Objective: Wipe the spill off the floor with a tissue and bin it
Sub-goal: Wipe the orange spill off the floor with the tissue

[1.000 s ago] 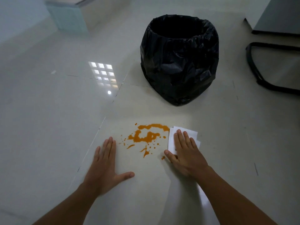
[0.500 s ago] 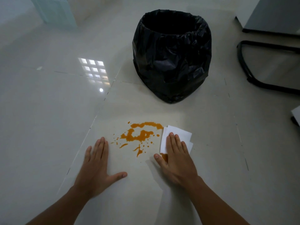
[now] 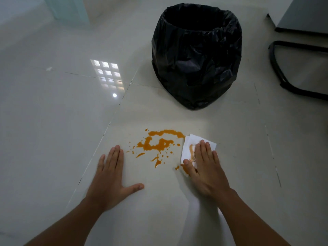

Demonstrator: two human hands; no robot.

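Observation:
An orange spill (image 3: 158,144) is splashed over a pale floor tile, with small drops around it. At its right edge lies a folded white tissue (image 3: 188,148), streaked orange where it has soaked some up. My right hand (image 3: 205,167) lies flat on the tissue and presses it to the floor, fingers together. Left of the spill, my left hand (image 3: 111,176) rests flat on the tile with its fingers spread and nothing in it. A bin lined with a black bag (image 3: 197,55) stands open just beyond the spill.
A black curved chair base (image 3: 284,71) and a dark furniture edge (image 3: 301,16) are at the far right. A pale green column (image 3: 69,9) stands at the back left. Glossy tiled floor (image 3: 53,112) stretches out to the left.
My right hand has pushed the tissue slightly left into the spill's edge, and an orange stain now shows on the tissue. My left hand has stayed planted.

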